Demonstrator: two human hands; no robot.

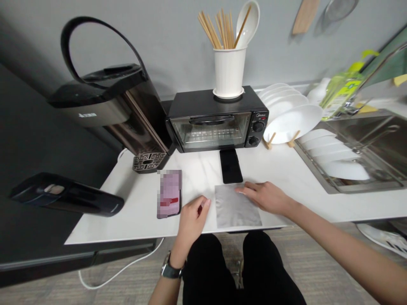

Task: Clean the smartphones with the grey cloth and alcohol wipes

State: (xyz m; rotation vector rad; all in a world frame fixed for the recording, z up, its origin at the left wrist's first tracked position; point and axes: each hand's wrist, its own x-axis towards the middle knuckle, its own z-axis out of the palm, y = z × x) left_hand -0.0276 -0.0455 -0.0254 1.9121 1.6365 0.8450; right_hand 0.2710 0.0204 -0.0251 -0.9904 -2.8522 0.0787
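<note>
A square silver-grey sheet, thin and slightly creased, lies flat at the counter's front edge. My right hand rests over its upper right corner, fingers stretched out and fingertips touching it. Left of the sheet, apart from it, my left hand rests on the counter with its fingers curled in; nothing shows in them. A black phone lies just beyond the sheet. Beside my left hand is a second phone with a lit, blurred screen.
A black toaster oven carries a white cup of chopsticks and a spoon. On the left stand a water dispenser and a dark bottle. Plates stand in a rack beside the sink, with a soap bottle behind.
</note>
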